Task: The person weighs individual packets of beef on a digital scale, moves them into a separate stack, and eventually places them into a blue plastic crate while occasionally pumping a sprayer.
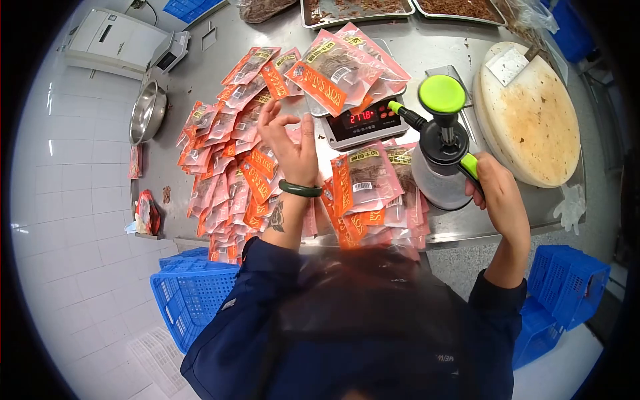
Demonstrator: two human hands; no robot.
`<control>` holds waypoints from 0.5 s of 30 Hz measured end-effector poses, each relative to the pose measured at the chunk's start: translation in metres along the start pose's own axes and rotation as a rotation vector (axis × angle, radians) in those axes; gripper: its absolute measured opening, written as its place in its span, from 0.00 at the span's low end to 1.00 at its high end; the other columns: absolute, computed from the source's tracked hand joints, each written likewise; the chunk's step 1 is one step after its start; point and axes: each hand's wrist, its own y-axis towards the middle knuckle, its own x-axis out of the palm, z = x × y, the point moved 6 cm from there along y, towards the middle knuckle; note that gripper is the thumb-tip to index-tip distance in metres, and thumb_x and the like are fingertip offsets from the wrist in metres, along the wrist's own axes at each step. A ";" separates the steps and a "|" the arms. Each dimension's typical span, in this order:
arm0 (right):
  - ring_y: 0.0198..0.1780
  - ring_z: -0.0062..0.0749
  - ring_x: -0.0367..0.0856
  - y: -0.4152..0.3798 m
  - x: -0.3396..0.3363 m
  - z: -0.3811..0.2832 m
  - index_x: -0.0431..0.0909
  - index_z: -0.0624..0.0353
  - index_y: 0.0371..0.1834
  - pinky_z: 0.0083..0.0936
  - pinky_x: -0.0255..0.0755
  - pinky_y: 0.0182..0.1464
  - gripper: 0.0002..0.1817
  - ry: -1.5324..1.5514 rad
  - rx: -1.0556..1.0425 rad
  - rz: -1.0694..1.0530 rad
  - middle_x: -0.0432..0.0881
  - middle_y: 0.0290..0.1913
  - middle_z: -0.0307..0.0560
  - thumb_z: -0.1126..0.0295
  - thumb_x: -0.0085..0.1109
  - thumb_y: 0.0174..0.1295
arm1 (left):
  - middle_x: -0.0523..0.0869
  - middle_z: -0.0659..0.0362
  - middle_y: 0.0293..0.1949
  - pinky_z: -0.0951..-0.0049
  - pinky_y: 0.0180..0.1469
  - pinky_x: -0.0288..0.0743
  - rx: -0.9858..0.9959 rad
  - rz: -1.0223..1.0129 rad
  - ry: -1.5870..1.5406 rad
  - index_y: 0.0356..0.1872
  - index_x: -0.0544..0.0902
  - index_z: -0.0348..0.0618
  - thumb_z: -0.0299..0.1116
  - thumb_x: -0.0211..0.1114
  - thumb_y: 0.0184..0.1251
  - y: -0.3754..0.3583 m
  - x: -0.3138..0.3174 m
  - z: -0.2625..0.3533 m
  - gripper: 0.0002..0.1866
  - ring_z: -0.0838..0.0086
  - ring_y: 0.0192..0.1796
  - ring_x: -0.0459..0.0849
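My right hand (499,193) is wrapped round the green handle of a pump spray bottle (437,177), which has a clear body, black top and lime-green pump knob. The bottle's nozzle points left toward a digital scale (347,138) with lit red digits. Several flat pink-and-orange food packets (345,63) lie on the scale's pan. My left hand (291,143) is raised just left of the scale, fingers apart and holding nothing. Beneath and beside it spreads a large heap of similar packets (230,143). Another stack of packets (367,181) sits in front of the scale.
A round cutting board (543,120) with a cleaver (517,63) on it is at the right. Metal trays (357,23) line the back. A steel bowl (148,112) tilts at the left edge. Blue crates (190,300) stand below the table, and a glove (570,209) hangs at its right corner.
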 end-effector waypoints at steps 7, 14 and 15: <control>0.19 0.15 0.65 -0.035 -0.016 0.049 0.72 0.63 0.43 0.13 0.57 0.21 0.41 0.214 -0.047 0.160 0.72 0.22 0.39 0.32 0.26 0.66 | 0.60 0.56 0.70 0.46 0.70 0.45 0.327 -0.446 0.567 0.53 0.79 0.59 0.45 0.73 0.45 -0.003 0.098 0.006 0.28 0.54 0.71 0.56; 0.20 0.17 0.66 -0.072 -0.014 0.085 0.70 0.63 0.47 0.13 0.59 0.21 0.42 0.368 -0.035 0.315 0.73 0.23 0.41 0.30 0.28 0.63 | 0.85 0.60 0.46 0.64 0.56 0.72 0.447 -0.274 0.506 0.37 0.81 0.45 0.29 0.55 0.57 0.012 0.104 -0.001 0.09 0.67 0.50 0.82; 0.20 0.17 0.66 -0.073 -0.016 0.088 0.70 0.64 0.47 0.12 0.59 0.21 0.42 0.371 -0.048 0.354 0.72 0.23 0.41 0.30 0.28 0.63 | 0.85 0.60 0.45 0.65 0.53 0.73 0.429 -0.328 0.453 0.38 0.81 0.45 0.28 0.55 0.56 0.012 0.091 0.014 0.10 0.67 0.49 0.83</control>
